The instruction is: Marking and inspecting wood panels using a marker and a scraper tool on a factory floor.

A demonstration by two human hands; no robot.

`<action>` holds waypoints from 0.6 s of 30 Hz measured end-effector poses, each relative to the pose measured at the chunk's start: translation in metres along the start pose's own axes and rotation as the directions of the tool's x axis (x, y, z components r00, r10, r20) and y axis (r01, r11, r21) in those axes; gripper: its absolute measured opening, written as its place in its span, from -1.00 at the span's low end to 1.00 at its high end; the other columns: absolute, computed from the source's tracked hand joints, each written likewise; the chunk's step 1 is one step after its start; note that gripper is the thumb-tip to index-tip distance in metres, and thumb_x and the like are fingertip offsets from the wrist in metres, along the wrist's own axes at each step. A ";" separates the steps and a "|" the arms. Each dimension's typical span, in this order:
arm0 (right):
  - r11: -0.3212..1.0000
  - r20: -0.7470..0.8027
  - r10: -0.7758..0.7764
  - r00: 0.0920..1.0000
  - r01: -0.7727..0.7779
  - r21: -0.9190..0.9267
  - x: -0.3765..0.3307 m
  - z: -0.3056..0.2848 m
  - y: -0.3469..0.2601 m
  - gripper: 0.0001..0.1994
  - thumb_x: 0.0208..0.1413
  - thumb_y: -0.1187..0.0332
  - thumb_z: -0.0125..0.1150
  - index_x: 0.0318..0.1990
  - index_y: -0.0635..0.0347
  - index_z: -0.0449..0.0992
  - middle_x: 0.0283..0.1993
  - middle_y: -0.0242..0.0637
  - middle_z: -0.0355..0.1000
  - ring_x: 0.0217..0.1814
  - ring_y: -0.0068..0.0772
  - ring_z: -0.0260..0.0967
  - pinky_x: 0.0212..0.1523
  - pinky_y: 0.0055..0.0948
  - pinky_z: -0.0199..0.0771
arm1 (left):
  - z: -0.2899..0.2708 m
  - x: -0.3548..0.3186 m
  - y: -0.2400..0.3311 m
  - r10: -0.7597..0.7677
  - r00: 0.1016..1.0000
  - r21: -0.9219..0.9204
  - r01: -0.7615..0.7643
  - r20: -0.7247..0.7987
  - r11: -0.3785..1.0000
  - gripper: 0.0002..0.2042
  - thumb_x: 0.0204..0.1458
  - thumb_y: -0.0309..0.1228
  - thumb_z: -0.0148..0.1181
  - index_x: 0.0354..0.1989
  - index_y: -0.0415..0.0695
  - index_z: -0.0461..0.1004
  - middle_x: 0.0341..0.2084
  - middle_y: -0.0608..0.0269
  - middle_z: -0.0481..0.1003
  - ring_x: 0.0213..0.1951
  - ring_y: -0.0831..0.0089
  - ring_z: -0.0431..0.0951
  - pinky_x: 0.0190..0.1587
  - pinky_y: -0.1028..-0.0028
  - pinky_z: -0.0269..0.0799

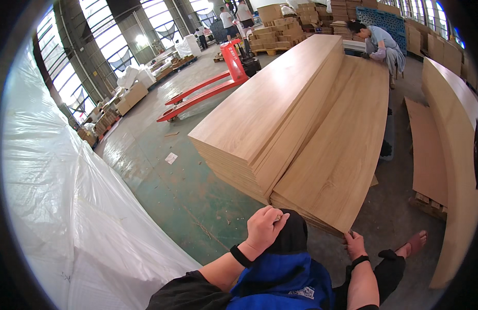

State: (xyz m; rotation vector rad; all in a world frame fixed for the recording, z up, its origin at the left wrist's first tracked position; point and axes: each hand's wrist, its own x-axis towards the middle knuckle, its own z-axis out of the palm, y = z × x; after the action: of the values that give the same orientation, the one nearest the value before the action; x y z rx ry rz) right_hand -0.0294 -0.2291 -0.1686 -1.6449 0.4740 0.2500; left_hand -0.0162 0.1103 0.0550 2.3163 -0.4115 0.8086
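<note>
My left hand (262,230) is closed in a fist above my dark-clad knee, near the front edge of the boards. Something small and brownish shows between its thumb and fingers, too small to name. Low at the right, my right hand (355,246) has its fingers closed at the near right corner of a light wood-grain board (338,150). That board lies on top of a low stack. Against its left side stands a taller stack of similar boards (270,98). The undersides of the right hand's fingers are partly hidden.
Clear plastic sheeting (73,206) covers a large bulk on the left. A red pallet jack (233,62) stands beyond the tall stack. Another person (378,44) bends at the boards' far end. Curved-looking long panels (450,170) stand at the right, beside a brown sheet (426,150).
</note>
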 end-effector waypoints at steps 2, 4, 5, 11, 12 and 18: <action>0.997 0.021 0.028 0.999 -0.029 0.073 -0.005 -0.001 -0.007 -0.75 0.24 0.14 0.21 -0.27 0.14 0.53 -0.40 -0.45 0.47 -0.43 -0.58 0.38 -0.49 -0.51 0.32 | 0.000 0.000 0.000 0.000 1.000 -0.001 0.000 -0.002 1.000 -0.79 -0.02 -0.38 0.38 -0.53 -0.07 0.43 -0.63 0.27 0.37 -0.52 0.23 0.45 -0.48 0.33 0.37; 0.989 0.028 0.060 0.998 -0.063 0.132 -0.007 -0.001 -0.010 -0.74 0.24 0.12 0.21 -0.25 0.13 0.53 -0.39 -0.45 0.48 -0.42 -0.57 0.39 -0.48 -0.51 0.33 | -0.001 0.001 0.000 -0.001 1.000 0.000 0.001 -0.001 1.000 -0.79 -0.02 -0.39 0.38 -0.53 -0.07 0.43 -0.64 0.27 0.37 -0.53 0.23 0.45 -0.48 0.33 0.36; 0.991 0.028 0.057 0.998 -0.060 0.119 -0.006 -0.002 -0.010 -0.74 0.24 0.12 0.22 -0.24 0.14 0.53 -0.38 -0.44 0.50 -0.40 -0.57 0.40 -0.48 -0.50 0.34 | -0.001 0.000 0.000 0.001 1.000 -0.002 -0.001 -0.004 1.000 -0.79 -0.02 -0.39 0.38 -0.53 -0.07 0.43 -0.64 0.27 0.37 -0.53 0.23 0.45 -0.48 0.33 0.36; 1.000 0.029 -0.001 1.000 0.001 0.001 0.002 -0.006 -0.002 -0.74 0.24 0.14 0.22 -0.20 0.18 0.56 -0.33 -0.41 0.55 -0.34 -0.57 0.44 -0.45 -0.50 0.38 | 0.000 0.001 0.000 0.003 1.000 -0.008 -0.003 -0.002 1.000 -0.80 -0.03 -0.40 0.38 -0.53 -0.07 0.43 -0.64 0.26 0.35 -0.53 0.22 0.44 -0.49 0.32 0.36; 1.000 0.008 0.017 1.000 -0.017 -0.024 0.002 -0.006 -0.002 -0.74 0.23 0.16 0.22 -0.19 0.19 0.57 -0.33 -0.41 0.56 -0.33 -0.57 0.45 -0.44 -0.50 0.38 | 0.000 0.001 0.000 0.000 1.000 -0.013 0.000 -0.003 1.000 -0.80 -0.03 -0.40 0.38 -0.53 -0.07 0.42 -0.64 0.26 0.35 -0.53 0.22 0.44 -0.49 0.32 0.35; 1.000 0.019 0.003 1.000 -0.003 -0.026 -0.002 -0.008 -0.006 -0.77 0.21 0.23 0.22 -0.20 0.22 0.60 -0.34 -0.42 0.55 -0.35 -0.58 0.43 -0.44 -0.52 0.38 | 0.000 0.001 0.001 -0.006 1.000 -0.020 0.006 -0.009 1.000 -0.79 -0.02 -0.40 0.38 -0.54 -0.07 0.42 -0.64 0.26 0.35 -0.53 0.22 0.43 -0.48 0.32 0.35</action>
State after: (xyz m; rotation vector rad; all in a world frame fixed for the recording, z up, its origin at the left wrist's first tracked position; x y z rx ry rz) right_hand -0.0293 -0.2359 -0.1619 -1.6656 0.4605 0.2751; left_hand -0.0160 0.1095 0.0562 2.2936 -0.4065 0.8078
